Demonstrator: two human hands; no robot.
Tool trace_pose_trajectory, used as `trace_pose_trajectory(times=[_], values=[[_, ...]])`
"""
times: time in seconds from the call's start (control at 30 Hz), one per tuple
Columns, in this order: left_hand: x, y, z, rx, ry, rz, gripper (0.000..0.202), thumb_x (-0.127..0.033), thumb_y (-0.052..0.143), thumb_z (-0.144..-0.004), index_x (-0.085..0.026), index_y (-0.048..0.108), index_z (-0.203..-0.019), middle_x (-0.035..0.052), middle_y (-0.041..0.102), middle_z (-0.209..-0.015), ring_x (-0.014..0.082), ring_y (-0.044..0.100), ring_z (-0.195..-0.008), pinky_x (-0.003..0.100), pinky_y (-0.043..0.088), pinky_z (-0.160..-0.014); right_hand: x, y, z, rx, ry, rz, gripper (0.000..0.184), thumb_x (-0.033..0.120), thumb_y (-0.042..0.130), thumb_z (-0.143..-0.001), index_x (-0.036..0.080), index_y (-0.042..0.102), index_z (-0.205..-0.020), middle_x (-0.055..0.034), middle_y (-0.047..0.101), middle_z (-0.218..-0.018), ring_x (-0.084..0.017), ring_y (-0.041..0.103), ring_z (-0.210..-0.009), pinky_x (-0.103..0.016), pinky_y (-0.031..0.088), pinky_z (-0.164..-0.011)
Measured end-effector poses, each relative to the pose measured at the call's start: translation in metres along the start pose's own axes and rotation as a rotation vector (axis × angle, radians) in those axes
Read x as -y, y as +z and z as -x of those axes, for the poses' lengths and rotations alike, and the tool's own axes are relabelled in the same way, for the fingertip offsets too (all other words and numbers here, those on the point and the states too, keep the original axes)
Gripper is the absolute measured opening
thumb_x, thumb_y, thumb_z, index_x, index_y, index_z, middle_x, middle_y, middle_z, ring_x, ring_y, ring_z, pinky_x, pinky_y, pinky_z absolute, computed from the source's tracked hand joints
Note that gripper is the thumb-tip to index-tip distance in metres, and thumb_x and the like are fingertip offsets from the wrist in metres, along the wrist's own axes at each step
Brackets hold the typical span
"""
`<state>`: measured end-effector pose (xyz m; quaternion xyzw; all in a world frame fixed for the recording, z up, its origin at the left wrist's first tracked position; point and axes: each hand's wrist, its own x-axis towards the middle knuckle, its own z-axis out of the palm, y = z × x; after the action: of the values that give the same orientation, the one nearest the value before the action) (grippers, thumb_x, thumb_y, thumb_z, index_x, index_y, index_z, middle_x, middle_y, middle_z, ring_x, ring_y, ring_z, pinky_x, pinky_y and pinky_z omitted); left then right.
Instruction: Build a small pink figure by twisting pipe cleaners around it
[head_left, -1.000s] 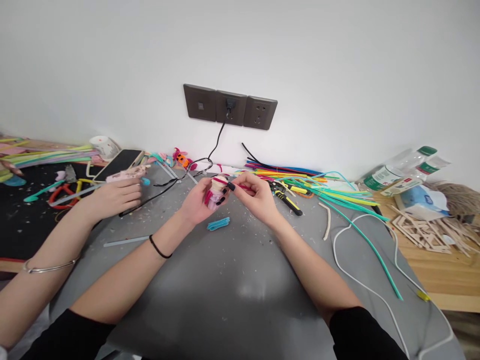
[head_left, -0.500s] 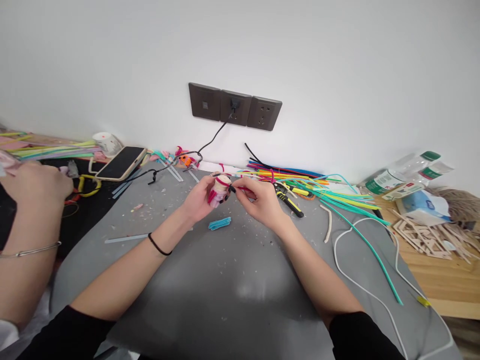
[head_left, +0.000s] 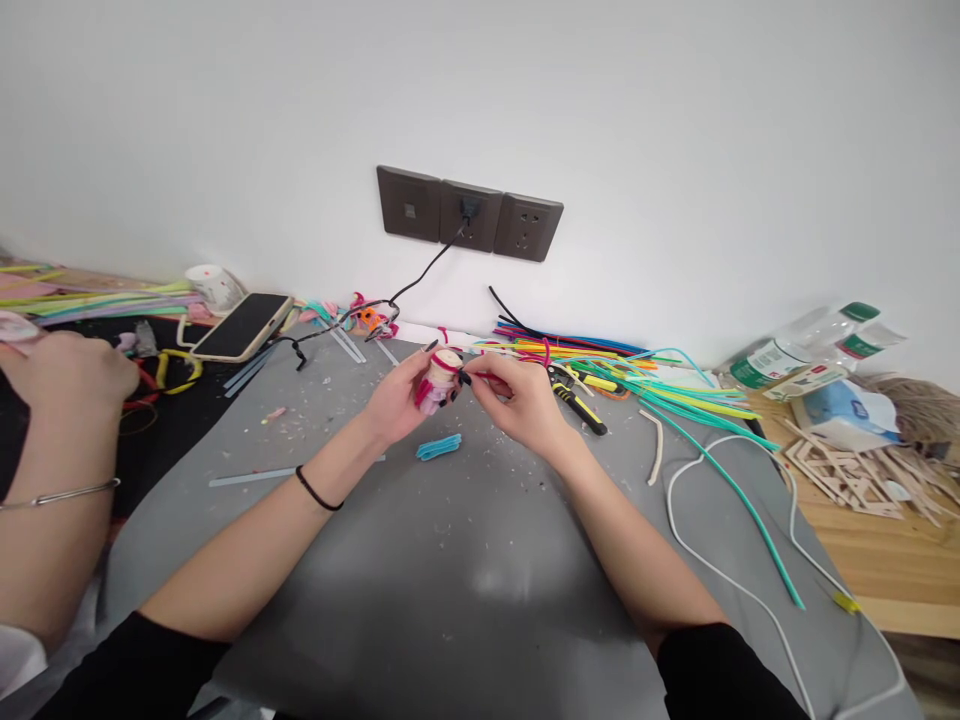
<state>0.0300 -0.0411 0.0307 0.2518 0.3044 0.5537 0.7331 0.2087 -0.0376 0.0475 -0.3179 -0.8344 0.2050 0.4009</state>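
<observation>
One camera sits on the person's head and looks forward and down.
The black sleeves [head_left: 142,665] poke in at the bottom corners, closest to the camera. Farther in, the left hand [head_left: 394,405] and the right hand [head_left: 517,400] show near the middle, seen from above and behind. The gray table [head_left: 450,570] is seen on a slant, and the white wall [head_left: 637,150] behind it fills the top, with the sockets [head_left: 487,220] high in the middle. The view is wide, reaching past the phone [head_left: 244,327] on the left and the bottles [head_left: 772,360] on the right.
</observation>
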Motion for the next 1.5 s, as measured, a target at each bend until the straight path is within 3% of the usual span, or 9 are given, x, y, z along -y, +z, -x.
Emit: trace_pose_trajectory(times=[0.17,0.33,0.6,0.8,0.97,1.07,1.2,1.3,1.5], values=[[-0.002,0.003,0.003,-0.035,-0.014,-0.001,0.034,-0.016,0.043,-0.101,-0.015,0.066,-0.076,0.0034,0.065,-0.071,0.0121,0.059,-0.057,0.024,0.05,-0.056,-0.001,0.0,-0.001,0.0,0.037,-0.047,0.013,0.022,0.053,-0.094,0.02,0.066,-0.092,0.0016,0.058,-0.069,-0.011,0.039,-0.055,-0.025,0.034,-0.057],[-0.002,0.004,0.003,-0.041,-0.014,-0.009,0.029,-0.014,0.046,-0.097,-0.015,0.066,-0.076,0.0036,0.065,-0.071,0.012,0.059,-0.059,0.023,0.052,-0.058,-0.002,0.002,0.0,-0.016,0.169,-0.168,0.009,0.028,0.059,-0.093,0.02,0.063,-0.091,0.0049,0.046,-0.064,-0.011,0.033,-0.055,-0.026,0.029,-0.056],[-0.001,0.001,0.003,-0.013,-0.057,0.072,0.026,-0.015,0.044,-0.098,-0.013,0.067,-0.084,0.005,0.064,-0.07,0.0132,0.061,-0.059,0.023,0.05,-0.055,-0.002,0.001,-0.006,0.036,0.298,-0.454,0.033,0.051,0.067,-0.09,0.02,0.056,-0.085,0.0045,0.05,-0.068,-0.01,0.039,-0.06,-0.026,0.029,-0.056],[0.003,-0.009,0.001,0.236,-0.061,-0.003,0.023,-0.02,0.046,-0.097,-0.013,0.068,-0.097,0.0033,0.057,-0.057,0.0149,0.053,-0.048,0.023,0.044,-0.047,-0.011,0.002,-0.008,0.07,0.321,-0.653,0.038,0.048,0.078,-0.083,0.019,0.06,-0.099,0.0092,0.044,-0.062,-0.008,0.034,-0.055,-0.024,0.026,-0.054],[0.005,-0.013,0.001,0.382,-0.037,-0.083,0.021,-0.026,0.053,-0.095,-0.013,0.068,-0.089,0.0031,0.055,-0.054,0.0142,0.05,-0.045,0.024,0.042,-0.046,-0.015,0.005,-0.008,0.192,0.345,-0.788,0.045,0.046,0.08,-0.082,0.017,0.067,-0.115,0.0068,0.051,-0.065,-0.008,0.04,-0.056,-0.024,0.03,-0.053],[0.004,-0.013,0.002,0.401,-0.055,-0.114,0.029,-0.027,0.056,-0.093,-0.01,0.07,-0.112,0.0027,0.058,-0.056,0.0149,0.052,-0.045,0.023,0.041,-0.044,-0.018,0.007,-0.007,0.233,0.359,-0.836,0.047,0.046,0.081,-0.08,0.017,0.07,-0.116,0.0036,0.059,-0.069,-0.008,0.045,-0.057,-0.023,0.033,-0.053],[0.004,-0.014,0.003,0.396,-0.071,-0.109,0.054,-0.03,0.059,-0.093,-0.01,0.056,-0.143,0.0053,0.066,-0.066,0.0176,0.061,-0.056,0.027,0.049,-0.054,-0.018,0.006,-0.006,0.214,0.377,-0.844,0.047,0.048,0.082,-0.08,0.017,0.073,-0.114,0.0001,0.065,-0.073,-0.01,0.052,-0.06,-0.024,0.039,-0.054],[0.004,-0.018,0.002,0.397,-0.079,-0.12,0.066,-0.033,0.064,-0.092,-0.013,0.047,-0.153,0.0069,0.071,-0.074,0.0199,0.066,-0.064,0.03,0.053,-0.061,-0.018,0.004,-0.006,0.215,0.376,-0.846,0.047,0.048,0.082,-0.08,0.016,0.074,-0.114,-0.0004,0.065,-0.071,-0.011,0.054,-0.059,-0.024,0.042,-0.053],[0.003,-0.024,0.0,0.35,-0.074,-0.152,0.078,-0.03,0.071,-0.089,-0.02,0.037,-0.158,0.0043,0.074,-0.083,0.0195,0.071,-0.065,0.03,0.056,-0.061,-0.019,0.004,-0.006,0.242,0.384,-0.85,0.049,0.047,0.083,-0.079,0.016,0.073,-0.115,-0.0018,0.068,-0.075,-0.012,0.058,-0.06,-0.023,0.042,-0.05]])
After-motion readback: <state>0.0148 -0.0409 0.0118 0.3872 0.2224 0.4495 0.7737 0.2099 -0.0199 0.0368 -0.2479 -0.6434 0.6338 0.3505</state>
